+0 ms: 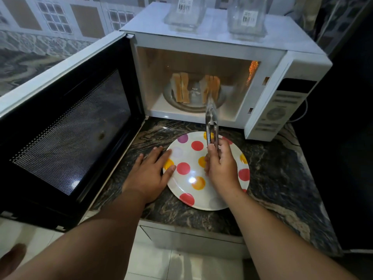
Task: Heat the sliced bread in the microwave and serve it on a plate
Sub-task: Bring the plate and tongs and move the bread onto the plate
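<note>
On the table, I reach metal tongs toward the bread in the open microwave.

My right hand is curled around the tongs' handles, above the dotted plate; their tips touch the right bunch of bread slices, at 12 o'clock from the plate. Another bunch of slices stands at 9 o'clock from that one, on the round tray. My left hand lies flat with fingers spread, its fingertips on the plate's rim at 9 o'clock. Two glass jars sit on top of the microwave, whose door is swung wide open.
</note>
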